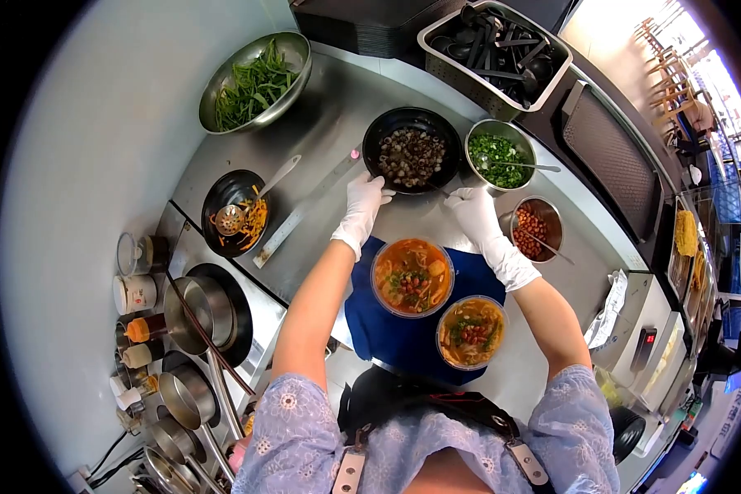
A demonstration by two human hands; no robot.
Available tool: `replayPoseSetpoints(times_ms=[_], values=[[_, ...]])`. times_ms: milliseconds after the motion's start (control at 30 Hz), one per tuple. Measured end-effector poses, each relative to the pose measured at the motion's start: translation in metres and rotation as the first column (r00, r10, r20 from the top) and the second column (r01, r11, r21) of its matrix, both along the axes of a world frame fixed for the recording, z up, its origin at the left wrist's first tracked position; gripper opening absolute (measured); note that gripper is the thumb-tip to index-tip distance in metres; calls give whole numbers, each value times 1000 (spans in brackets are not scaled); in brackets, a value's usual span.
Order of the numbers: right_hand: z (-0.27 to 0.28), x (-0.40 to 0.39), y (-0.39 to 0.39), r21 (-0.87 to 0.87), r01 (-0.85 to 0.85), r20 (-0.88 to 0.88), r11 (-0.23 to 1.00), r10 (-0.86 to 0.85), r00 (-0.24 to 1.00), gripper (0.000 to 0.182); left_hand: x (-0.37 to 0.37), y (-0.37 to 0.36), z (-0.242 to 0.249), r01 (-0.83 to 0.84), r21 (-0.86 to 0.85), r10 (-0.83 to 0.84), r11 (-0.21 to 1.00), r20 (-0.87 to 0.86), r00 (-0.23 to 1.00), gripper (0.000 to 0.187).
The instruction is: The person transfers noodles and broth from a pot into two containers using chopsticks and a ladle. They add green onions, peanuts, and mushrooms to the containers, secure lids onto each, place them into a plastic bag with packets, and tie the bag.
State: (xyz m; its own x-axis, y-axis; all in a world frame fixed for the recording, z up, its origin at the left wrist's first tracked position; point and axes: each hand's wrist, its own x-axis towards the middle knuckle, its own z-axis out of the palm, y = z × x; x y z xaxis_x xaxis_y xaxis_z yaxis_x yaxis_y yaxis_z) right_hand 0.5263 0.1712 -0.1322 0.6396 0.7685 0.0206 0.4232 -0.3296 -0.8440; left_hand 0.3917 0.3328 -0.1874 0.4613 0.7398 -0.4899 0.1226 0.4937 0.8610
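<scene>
My gloved left hand (365,206) grips the near left rim of a black bowl (372,136) of small dark brown pieces, possibly sliced mushrooms. Just right of that bowl's near edge, my gloved right hand (474,216) has its fingers closed together around what looks like a thin handle; its far end is hard to make out. Between my forearms stand two round clear tubs of red-orange soup, the larger tub (412,277) and the smaller tub (472,333). Both have chopped greens and peanuts on top and rest on a dark blue cloth (369,309).
A steel bowl of chopped green onions (499,155) and a steel pot of peanuts (535,229), both with spoons, stand right. Left are a black bowl of orange shreds (237,216) with a slotted spoon and a bowl of greens (255,86). A ladle bin (496,59) stands behind.
</scene>
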Motion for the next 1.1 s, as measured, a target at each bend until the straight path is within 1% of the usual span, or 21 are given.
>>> replayPoseSetpoints(times_ms=[33, 67, 100, 133, 167, 200, 300, 400, 467, 600, 667, 700, 767, 800, 833, 867, 933, 967, 1000, 1067, 1100], values=[[10, 2, 1, -114, 16, -349, 993, -55, 935, 11, 0, 0, 0, -4, -2, 4, 1000, -15, 1000, 25], [17, 5, 3, -113, 18, -349, 993, -57, 935, 11, 0, -1, 1, -2, 0, 2, 1000, -14, 1000, 25], [25, 7, 6, -107, 49, -535, 993, -99, 839, 12, 0, -1, 2, -7, -3, 7, 1000, -8, 1000, 25], [33, 9, 7, -106, 79, -697, 991, -131, 705, 13, 0, -2, 3, -14, -4, 14, 1000, -1, 1000, 25], [42, 11, 6, -127, 82, -751, 988, -150, 643, 12, 0, -2, 4, -14, -2, 14, 1000, 1, 1000, 25], [41, 14, 6, -126, 82, -751, 989, -149, 644, 12, 0, -2, 3, -11, 1, 11, 1000, -1, 1000, 26], [39, 19, 5, -162, 101, -791, 982, -190, 581, 13, -2, -2, 1, -6, 12, 6, 1000, -3, 1000, 28], [45, 18, 2, -160, 113, -772, 981, -195, 604, 14, -4, -3, -1, -1, 16, 1, 1000, 3, 1000, 31], [48, 17, 0, -137, 115, -726, 984, -179, 664, 15, -5, -3, -3, 4, 13, -4, 1000, 9, 1000, 33], [60, 18, -10, -115, 105, -723, 988, -156, 673, 15, -12, -5, -4, -27, -4, 27, 1000, -22, 999, 40], [64, 19, -22, -65, 84, -724, 994, -104, 682, 16, -17, -7, -2, -33, -13, 32, 999, -28, 999, 43], [73, 15, -30, -73, 102, -719, 992, -123, 684, 15, -19, -8, -4, -60, 7, 60, 998, -34, 998, 44], [88, 11, -54, -69, 100, -730, 993, -119, 673, 15, -27, -6, -7, -71, 36, 72, 997, -38, 997, 48], [94, 9, -69, -84, 113, -741, 990, -138, 657, 15, -30, -10, 4, -102, 29, 103, 994, -49, 993, 45], [99, 5, -87, -88, 94, -711, 992, -129, 691, 17, -36, -10, 3, -74, 52, 76, 996, -32, 997, 42], [109, 1, -107, -87, 88, -722, 992, -123, 681, 18, -43, -10, 2, -47, 73, 48, 996, -15, 999, 40], [142, -18, -146, -153, 81, -631, 985, -161, 759, 19, -51, -14, 13, -64, 46, 65, 997, -27, 998, 36], [145, -21, -170, -174, 71, -629, 982, -167, 760, 19, -55, -15, 17, -41, 74, 44, 996, -35, 998, 36], [150, -30, -188, -175, 89, -625, 980, -181, 760, 19, -59, -18, 22, -35, 74, 38, 997, -47, 998, 36], [160, -52, -223, -230, 256, -607, 939, -344, 716, 17, -68, -23, 24, -28, 83, 32, 996, -36, 999, 36], [159, -61, -241, -228, 267, -605, 936, -351, 715, 17, -72, -26, 27, -18, 84, 21, 996, -32, 999, 36]])
